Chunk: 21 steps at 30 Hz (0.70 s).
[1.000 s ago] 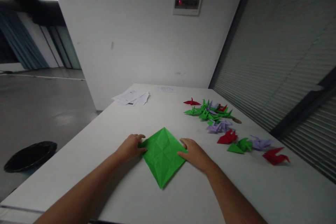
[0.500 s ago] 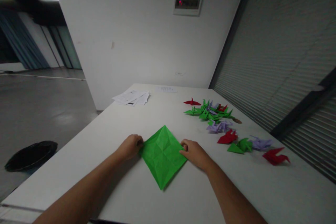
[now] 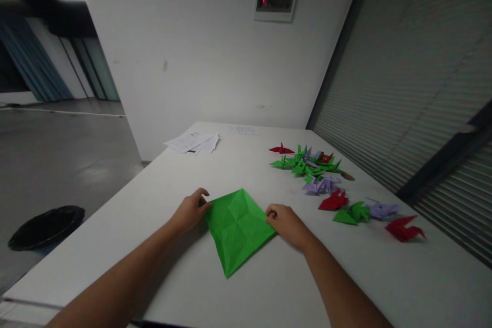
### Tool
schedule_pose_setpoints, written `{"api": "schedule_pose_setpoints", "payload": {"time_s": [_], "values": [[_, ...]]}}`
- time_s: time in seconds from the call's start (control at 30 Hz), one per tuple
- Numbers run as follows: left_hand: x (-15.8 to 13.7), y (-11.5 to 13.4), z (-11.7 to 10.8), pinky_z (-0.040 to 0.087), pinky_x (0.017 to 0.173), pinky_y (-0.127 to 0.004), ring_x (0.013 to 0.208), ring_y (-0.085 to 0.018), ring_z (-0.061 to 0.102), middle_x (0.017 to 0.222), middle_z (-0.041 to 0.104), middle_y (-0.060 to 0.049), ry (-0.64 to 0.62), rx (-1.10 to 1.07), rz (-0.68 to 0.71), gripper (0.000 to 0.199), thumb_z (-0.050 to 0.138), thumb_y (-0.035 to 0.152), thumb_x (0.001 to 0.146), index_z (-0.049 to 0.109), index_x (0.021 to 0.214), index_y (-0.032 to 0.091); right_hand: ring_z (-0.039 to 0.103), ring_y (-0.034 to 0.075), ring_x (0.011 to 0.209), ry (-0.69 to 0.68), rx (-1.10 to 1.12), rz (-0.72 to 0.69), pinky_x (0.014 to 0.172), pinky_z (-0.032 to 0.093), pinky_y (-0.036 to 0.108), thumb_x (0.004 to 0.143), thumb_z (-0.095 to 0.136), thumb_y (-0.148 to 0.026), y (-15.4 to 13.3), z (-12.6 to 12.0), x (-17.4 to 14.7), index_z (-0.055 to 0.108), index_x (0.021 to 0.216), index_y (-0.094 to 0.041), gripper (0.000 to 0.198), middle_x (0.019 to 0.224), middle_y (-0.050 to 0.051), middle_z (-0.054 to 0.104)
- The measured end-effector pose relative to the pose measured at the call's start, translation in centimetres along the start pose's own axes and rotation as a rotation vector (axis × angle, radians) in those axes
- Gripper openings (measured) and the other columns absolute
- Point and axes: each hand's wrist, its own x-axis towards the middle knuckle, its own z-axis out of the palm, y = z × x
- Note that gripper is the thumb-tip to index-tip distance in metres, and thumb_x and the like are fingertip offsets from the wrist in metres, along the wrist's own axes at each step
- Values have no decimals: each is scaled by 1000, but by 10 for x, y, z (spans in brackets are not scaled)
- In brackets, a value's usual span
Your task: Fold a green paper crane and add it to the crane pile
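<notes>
A square sheet of green origami paper (image 3: 237, 230), marked with crossing creases, is turned corner-wise on the white table (image 3: 184, 287). At its right corner, my right hand (image 3: 285, 223) pinches the paper with curled fingers. My left hand (image 3: 191, 210) is beside the left corner; its thumb touches or nearly touches the paper, and the index finger is lifted apart from it. The near corner points toward me and slightly left.
Folded paper cranes in green, red and purple lie in a pile (image 3: 307, 163) on the right, with a red crane (image 3: 403, 228) nearest me. Loose printed sheets (image 3: 194, 142) lie at the back left. A black-lined bin (image 3: 46, 225) stands left of the table.
My left fingers have spread from their pinch at the left corner. The paper has turned a little, its near corner swinging left. My right hand stays at the right corner.
</notes>
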Motion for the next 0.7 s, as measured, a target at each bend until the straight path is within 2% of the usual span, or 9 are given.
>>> {"api": "schedule_pose_setpoints", "payload": {"time_s": [0.1,0.2,0.37,0.53,0.63,0.7], "values": [[2,-3,3,50,62,-28,68,-19,69,81,71,-1,-6,-247,-61,38,67,36,81,55,114,22,65,18,69,48,13,49,63,42,26,79,63,-13,0,1,2,69,77,-18,9,72,3,71],[3,-5,5,51,60,-29,66,-19,69,78,71,-1,-59,-394,-74,43,70,37,79,56,116,21,65,18,67,65,69,116,59,44,25,80,63,-16,3,4,4,72,79,-18,9,73,4,72],[2,-1,3,51,67,-32,70,-20,68,78,74,-4,-113,-222,-16,31,69,36,79,67,104,19,64,15,58,34,187,161,49,44,22,80,66,-17,4,6,2,69,81,-17,3,69,2,70],[-1,2,4,49,66,-31,72,-20,67,81,73,-4,-126,-165,4,33,72,32,75,68,105,18,59,13,40,-191,340,225,35,35,19,79,68,-18,-4,4,-7,59,87,-19,12,54,-5,64],[-2,4,6,50,65,-30,72,-19,66,81,72,-2,-159,-186,-14,35,73,28,71,69,104,18,64,14,43,-315,446,289,35,37,18,83,69,-26,-7,2,-10,56,81,-19,15,55,-2,67],[-3,5,7,50,66,-29,74,-19,66,82,72,-2,-172,-163,-11,35,73,23,69,69,104,19,65,13,44,-337,460,327,35,39,18,86,68,-31,-7,1,-9,57,76,-18,20,56,1,68]]}}
